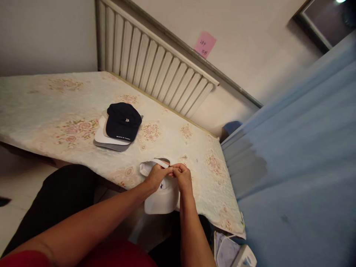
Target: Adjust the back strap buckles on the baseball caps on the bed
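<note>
A white cap (pixel 162 198) with a small dark logo lies at the near edge of the floral bedcover (pixel 55 107). My left hand (pixel 156 175) and my right hand (pixel 182 176) meet above it. Both pinch the cap's white back strap (pixel 160 162) between closed fingers. The cap's brim points toward me and hangs slightly over the bed's edge.
A navy cap (pixel 124 120) sits on a stack of white and grey caps (pixel 109 142) farther back on the bed. A white radiator (pixel 155 63) lines the wall, with a pink sticky note (pixel 204 44) above. A blue curtain (pixel 300 163) fills the right side.
</note>
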Tool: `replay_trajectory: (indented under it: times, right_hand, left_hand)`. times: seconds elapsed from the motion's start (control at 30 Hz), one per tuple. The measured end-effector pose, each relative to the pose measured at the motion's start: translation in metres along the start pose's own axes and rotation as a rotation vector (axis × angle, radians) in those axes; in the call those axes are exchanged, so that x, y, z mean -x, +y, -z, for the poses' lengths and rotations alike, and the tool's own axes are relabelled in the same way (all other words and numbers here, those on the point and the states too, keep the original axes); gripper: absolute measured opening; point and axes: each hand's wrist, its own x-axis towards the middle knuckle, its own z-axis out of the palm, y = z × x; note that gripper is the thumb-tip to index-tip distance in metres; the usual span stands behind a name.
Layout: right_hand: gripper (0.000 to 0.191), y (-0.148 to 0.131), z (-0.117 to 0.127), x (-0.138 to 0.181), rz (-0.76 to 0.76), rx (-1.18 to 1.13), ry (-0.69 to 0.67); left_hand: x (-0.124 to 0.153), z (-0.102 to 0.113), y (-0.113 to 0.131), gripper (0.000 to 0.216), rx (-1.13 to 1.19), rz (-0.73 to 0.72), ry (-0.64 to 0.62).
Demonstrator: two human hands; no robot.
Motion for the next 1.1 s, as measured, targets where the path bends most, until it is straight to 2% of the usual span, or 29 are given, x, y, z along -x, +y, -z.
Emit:
replay_trajectory:
  times: [0.17,0.37,0.53,0.7,0.87,1.1]
  right_hand:
    - [0.011,0.001,0.004,-0.001,-0.009,-0.007,-0.015]
    - [0.009,0.009,0.009,-0.004,-0.028,-0.031,-0.01]
    - [0.01,0.009,0.012,-0.004,-0.036,-0.041,0.002]
    - [0.007,-0.001,0.013,0.001,-0.025,-0.003,0.002]
    - [0.006,-0.012,0.014,0.002,0.005,0.025,0.015]
    - [0.008,-0.015,0.013,0.0,0.014,0.009,0.057]
  left_hand:
    - [0.002,0.001,-0.003,0.028,-0.086,0.02,0.058]
    - [0.003,0.003,-0.007,0.036,-0.103,-0.053,-0.03]
    - [0.001,0.006,-0.007,0.026,-0.178,-0.072,-0.11]
    - [-0.002,0.008,-0.004,0.019,-0.29,-0.154,-0.057]
    - [-0.004,0.007,-0.003,0.017,-0.365,-0.19,-0.063]
    - [-0.007,0.005,-0.003,0.015,-0.346,-0.195,-0.04]
